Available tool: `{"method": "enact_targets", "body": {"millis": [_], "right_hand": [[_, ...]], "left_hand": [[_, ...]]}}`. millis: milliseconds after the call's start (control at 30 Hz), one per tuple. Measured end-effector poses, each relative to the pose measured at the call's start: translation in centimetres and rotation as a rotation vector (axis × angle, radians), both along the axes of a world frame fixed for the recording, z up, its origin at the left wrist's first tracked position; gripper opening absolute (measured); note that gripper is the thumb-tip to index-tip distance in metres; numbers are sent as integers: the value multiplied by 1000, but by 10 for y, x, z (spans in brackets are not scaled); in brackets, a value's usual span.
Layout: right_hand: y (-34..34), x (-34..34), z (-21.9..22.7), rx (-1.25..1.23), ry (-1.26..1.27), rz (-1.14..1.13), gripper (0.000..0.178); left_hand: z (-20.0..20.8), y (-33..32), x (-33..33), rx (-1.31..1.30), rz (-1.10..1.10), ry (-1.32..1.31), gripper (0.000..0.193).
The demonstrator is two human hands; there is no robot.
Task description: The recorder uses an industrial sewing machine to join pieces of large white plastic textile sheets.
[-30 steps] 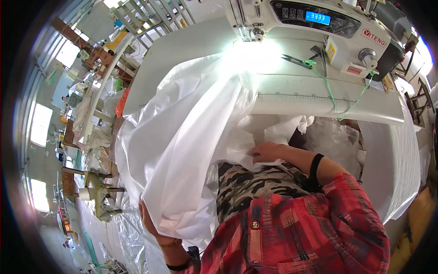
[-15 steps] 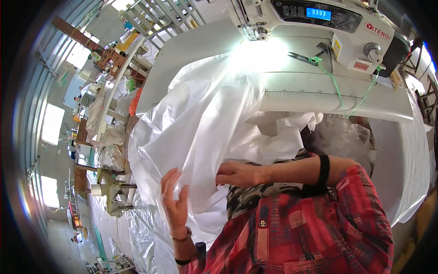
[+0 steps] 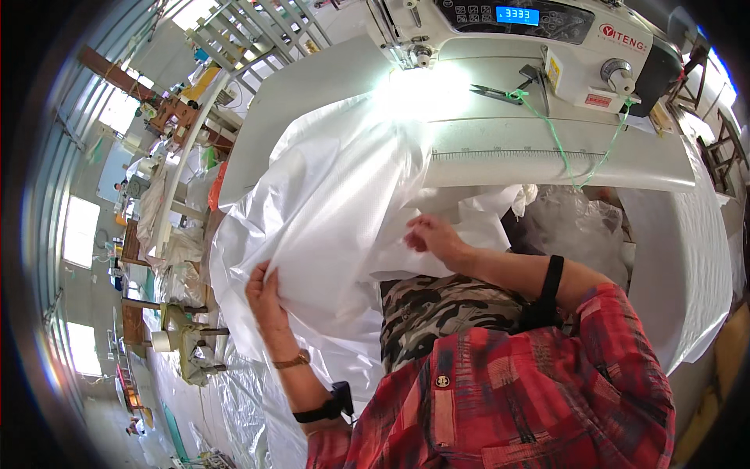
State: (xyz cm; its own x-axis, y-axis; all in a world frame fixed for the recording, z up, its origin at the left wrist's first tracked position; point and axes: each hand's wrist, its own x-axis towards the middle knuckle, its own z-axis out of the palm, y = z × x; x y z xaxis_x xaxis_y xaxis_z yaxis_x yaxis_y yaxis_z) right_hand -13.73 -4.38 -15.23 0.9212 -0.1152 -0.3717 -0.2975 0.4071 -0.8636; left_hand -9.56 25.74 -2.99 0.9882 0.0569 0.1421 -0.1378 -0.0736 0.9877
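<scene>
A large white plastic sheet falls in folds from under the lit head of a sewing machine and over the table's front edge. My left hand pinches a fold of the sheet between thumb and fingers at its left side. My right hand hovers over the sheet to the right, its fingers loosely bent and apart, with nothing visible in them. Bright glare hides the needle area and where the sheet meets it.
Black thread snips tied to a green cord lie on the white machine table, right of the light. Clear plastic bunches below its edge. Cluttered benches and a metal rack stand at the left.
My left hand has moved up and left and closed on the sheet. My right hand has lifted off the sheet and moved up and right. The view has shifted slightly.
</scene>
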Motion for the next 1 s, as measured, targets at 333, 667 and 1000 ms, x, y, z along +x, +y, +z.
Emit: {"method": "enact_targets", "body": {"millis": [333, 667, 1000], "right_hand": [[-22, 82, -28, -767, -327, 156, 34], [-26, -8, 38, -196, -323, 749, 40], [-37, -55, 25, -190, -107, 728, 31]], "left_hand": [[89, -1, 74, 516, -16, -463, 12], [50, 20, 103, 788, 40, -625, 16], [40, -87, -24, 839, -456, -696, 37]]}}
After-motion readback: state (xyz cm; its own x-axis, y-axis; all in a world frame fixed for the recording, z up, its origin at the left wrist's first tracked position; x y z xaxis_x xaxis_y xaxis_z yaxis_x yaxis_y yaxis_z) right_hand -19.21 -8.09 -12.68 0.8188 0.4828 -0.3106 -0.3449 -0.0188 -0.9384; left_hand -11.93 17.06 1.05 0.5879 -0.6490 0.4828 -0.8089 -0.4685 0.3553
